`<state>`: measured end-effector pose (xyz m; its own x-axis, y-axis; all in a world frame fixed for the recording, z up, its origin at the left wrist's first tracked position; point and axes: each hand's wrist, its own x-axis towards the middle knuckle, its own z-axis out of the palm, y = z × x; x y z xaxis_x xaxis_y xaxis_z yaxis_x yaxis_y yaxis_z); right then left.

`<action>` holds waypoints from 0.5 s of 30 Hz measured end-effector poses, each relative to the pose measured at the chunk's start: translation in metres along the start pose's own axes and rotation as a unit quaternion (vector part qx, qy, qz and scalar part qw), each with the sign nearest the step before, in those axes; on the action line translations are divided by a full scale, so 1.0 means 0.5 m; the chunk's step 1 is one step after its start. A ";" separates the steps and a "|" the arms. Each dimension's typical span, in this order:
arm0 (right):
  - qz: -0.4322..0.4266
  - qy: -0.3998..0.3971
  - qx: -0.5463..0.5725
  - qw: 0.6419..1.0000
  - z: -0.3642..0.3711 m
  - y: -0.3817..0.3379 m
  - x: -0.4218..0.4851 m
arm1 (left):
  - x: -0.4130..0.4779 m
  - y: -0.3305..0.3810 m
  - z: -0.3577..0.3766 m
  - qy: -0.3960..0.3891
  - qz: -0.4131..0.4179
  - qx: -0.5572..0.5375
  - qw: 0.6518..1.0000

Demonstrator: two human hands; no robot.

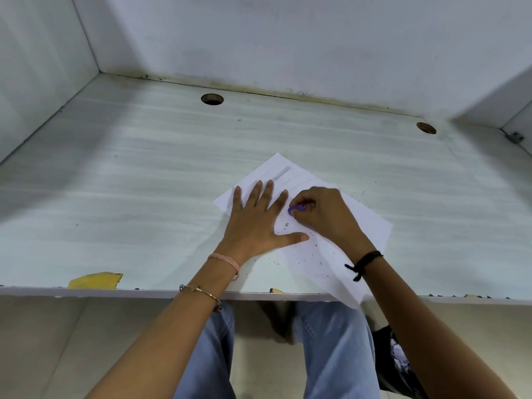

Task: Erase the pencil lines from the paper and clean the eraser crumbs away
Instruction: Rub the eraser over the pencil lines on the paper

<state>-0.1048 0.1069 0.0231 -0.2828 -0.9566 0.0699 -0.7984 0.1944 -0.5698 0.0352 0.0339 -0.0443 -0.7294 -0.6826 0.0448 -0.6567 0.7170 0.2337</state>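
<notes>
1. The pale desk [144, 182] fills the view, walled on three sides, with two round holes [212, 99] near its back edge.
2. A white paper [365, 234] lies turned cornerwise on the desk, its near corner hanging over the front edge.
3. The left hand [253, 223] lies flat on the paper's left part, fingers straight and spread, pressing it down.
4. The right hand [328, 214] is curled, its fingertips pinching a purple eraser [296, 209] against the paper, just beside the left forefinger.
5. Faint grey pencil lines [280, 174] seem to remain near the far corner, though they are blurred.
6. Dark eraser crumbs [321, 263] lie scattered over the paper's near half, with a few on the desk beyond its right edge.
</notes>
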 end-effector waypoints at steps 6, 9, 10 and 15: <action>0.026 0.035 0.000 0.999 -0.013 0.016 0.013 | -0.004 0.003 -0.009 -0.010 -0.006 -0.012 1.000; -0.017 -0.014 0.004 1.000 0.001 0.004 -0.008 | -0.001 0.002 -0.006 -0.012 -0.001 0.002 1.000; -0.035 -0.055 0.006 0.998 0.003 0.000 -0.018 | -0.001 0.000 -0.006 -0.011 0.003 0.014 1.000; 0.015 0.039 0.013 0.999 -0.006 0.018 0.014 | -0.004 0.003 -0.010 -0.013 -0.006 -0.016 1.000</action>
<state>-0.1155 0.1028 0.0210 -0.3484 -0.9302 0.1153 -0.7754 0.2170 -0.5930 0.0365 0.0357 -0.0391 -0.7268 -0.6866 0.0175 -0.6587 0.7040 0.2654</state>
